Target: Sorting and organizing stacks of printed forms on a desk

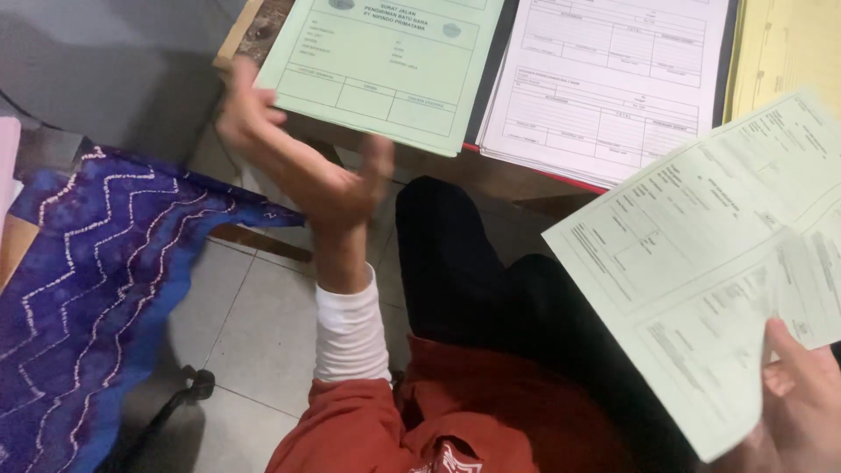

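Head view looks down: the right hand (802, 407) pinches a pale green form (701, 254) by its lower corner, thumb on top. The left hand (302, 158) is spread open and blurred, holding nothing, just below a green form pad (385, 61) lying on the counter (517, 180) beside a white form stack (604, 79).

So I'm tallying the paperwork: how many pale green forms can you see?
2. One green form lies flat at the desk edge, beside the white forms, just above the open left hand. The other green form is held in the right hand. More may lie underneath.
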